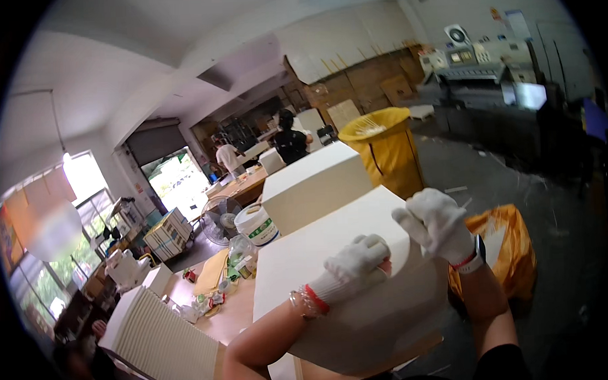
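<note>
A large stack of white paper sheets [306, 247] lies in front of me, its near part sloping and curving toward me. My left hand [357, 265], in a white knit glove with a red cuff, rests on the stack with its fingers curled. Something small and pinkish shows at its fingertips; I cannot make out what it is. At the stack's right corner is my right hand [439, 229], gloved the same way, with fingers bent together and the thumb toward the left. What lies inside its fingers is hidden.
Another white stack [311, 190] stands behind, beside a white tub [257, 225] and a fan [221, 220]. A ridged stack [165, 335] sits at left. Right are a yellow bin bag [386, 153] and an orange bag [520, 256]. Two people [292, 138] work farther back.
</note>
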